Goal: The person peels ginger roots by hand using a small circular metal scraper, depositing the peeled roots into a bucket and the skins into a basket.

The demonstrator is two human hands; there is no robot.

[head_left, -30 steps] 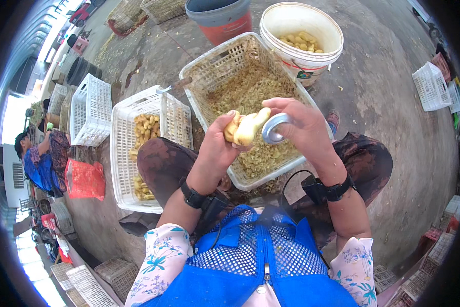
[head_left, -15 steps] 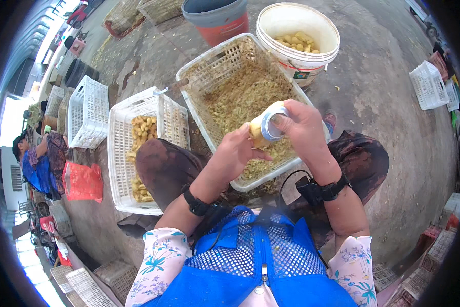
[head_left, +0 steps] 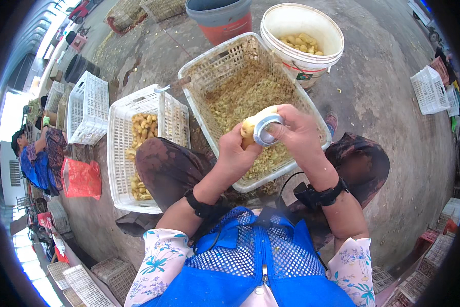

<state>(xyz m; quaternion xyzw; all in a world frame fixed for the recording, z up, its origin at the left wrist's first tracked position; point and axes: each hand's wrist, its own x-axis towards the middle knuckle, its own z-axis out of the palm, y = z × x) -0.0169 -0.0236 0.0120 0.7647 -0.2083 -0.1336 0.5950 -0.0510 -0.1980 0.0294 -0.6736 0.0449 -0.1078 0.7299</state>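
My left hand (head_left: 236, 148) is closed round the lower end of a yellow, knobbly piece of ginger (head_left: 248, 127). In my right hand (head_left: 300, 130) is a short silver metal can (head_left: 265, 129), its round end facing up at me and its rim against the ginger. The fingers partly cover both things. Both hands hang over a white slatted crate (head_left: 271, 183) spread with pale yellow-brown peelings (head_left: 235, 97).
Left of my knee, a white crate (head_left: 118, 169) holds ginger pieces (head_left: 144, 125). A white bucket (head_left: 301, 18) with pale pieces and a grey-red bucket (head_left: 219, 23) stand beyond. A tool handle (head_left: 181, 82) rests across the crate rims. A person (head_left: 38, 158) sits far left.
Both hands have shifted slightly, and the left has closed more tightly round the ginger. The can's round end has tilted further toward me. The person at far left has moved an arm.
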